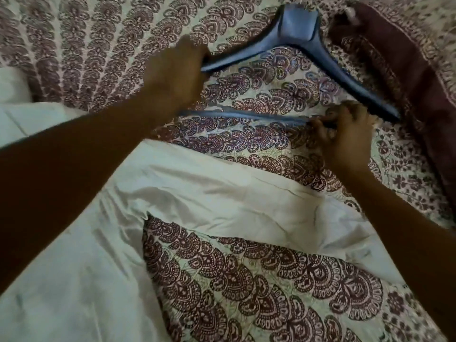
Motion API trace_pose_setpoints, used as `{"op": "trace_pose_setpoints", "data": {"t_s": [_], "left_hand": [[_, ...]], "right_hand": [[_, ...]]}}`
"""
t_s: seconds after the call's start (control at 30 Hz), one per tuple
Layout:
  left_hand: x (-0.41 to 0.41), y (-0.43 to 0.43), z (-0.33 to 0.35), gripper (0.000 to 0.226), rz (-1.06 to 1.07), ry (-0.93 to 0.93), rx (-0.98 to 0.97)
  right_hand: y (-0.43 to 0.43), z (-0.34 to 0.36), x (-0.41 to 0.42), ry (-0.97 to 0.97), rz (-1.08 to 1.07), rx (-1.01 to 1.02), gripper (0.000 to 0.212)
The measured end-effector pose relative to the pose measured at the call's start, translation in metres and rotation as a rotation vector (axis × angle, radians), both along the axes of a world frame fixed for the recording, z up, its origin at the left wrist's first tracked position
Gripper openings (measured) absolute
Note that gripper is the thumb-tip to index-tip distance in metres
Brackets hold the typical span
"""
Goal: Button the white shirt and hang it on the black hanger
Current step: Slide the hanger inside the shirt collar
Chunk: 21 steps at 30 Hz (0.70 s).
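Observation:
A dark, bluish-black hanger (298, 35) lies above the shirt at the top centre of the head view, its wide shoulders spread and its thin lower bar running between my hands. My left hand (172, 70) is closed around the hanger's left shoulder end. My right hand (345, 129) pinches the right end of the lower bar, just below the right shoulder tip. The white shirt (197, 193) lies spread and creased on the bed beneath my forearms, with its opening showing the bedsheet. No buttons can be made out.
A bedsheet (246, 280) with a maroon paisley print covers the whole bed. A dark maroon folded cloth (399, 70) lies at the top right beside the hanger. Another white piece of fabric (12, 87) shows at the left edge.

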<state>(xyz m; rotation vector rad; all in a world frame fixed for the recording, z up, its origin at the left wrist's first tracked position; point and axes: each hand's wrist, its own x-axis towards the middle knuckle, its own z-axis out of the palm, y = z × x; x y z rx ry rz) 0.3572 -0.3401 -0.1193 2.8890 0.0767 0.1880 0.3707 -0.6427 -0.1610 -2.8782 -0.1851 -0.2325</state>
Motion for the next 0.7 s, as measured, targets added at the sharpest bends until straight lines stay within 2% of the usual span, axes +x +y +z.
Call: {"op": "trace_pose_setpoints", "data": {"t_s": [0.1,0.2,0.27,0.37,0.43,0.53,0.6,0.7], "left_hand": [[0.005,0.023,0.024,0.032,-0.031,-0.043,-0.07],[-0.01,0.059,0.037,0.034,-0.048,-0.017,-0.04],[-0.032,0.087,0.042,0.034,-0.049,0.052,-0.034],[-0.076,0.132,0.043,0.033,-0.029,0.184,-0.024],[-0.113,0.162,0.045,0.03,-0.008,0.279,-0.039],[-0.168,0.206,0.051,0.03,0.041,0.366,-0.044],[-0.202,0.235,0.057,0.031,0.084,0.369,-0.059],[-0.244,0.275,0.063,0.043,0.208,0.212,-0.125]], "right_hand": [[0.009,0.028,-0.001,-0.224,-0.08,-0.045,0.068],[0.02,0.048,-0.002,-0.249,-0.08,-0.066,0.086],[0.036,0.057,-0.009,-0.188,-0.014,-0.1,0.085],[0.07,0.066,-0.025,-0.11,0.044,-0.192,0.071],[0.098,0.07,-0.037,0.045,0.141,-0.144,0.054],[0.14,0.075,-0.064,0.54,0.255,0.044,0.045],[0.167,0.078,-0.092,0.772,0.291,0.192,0.04],[0.205,0.083,-0.126,0.853,0.347,0.408,0.016]]}}
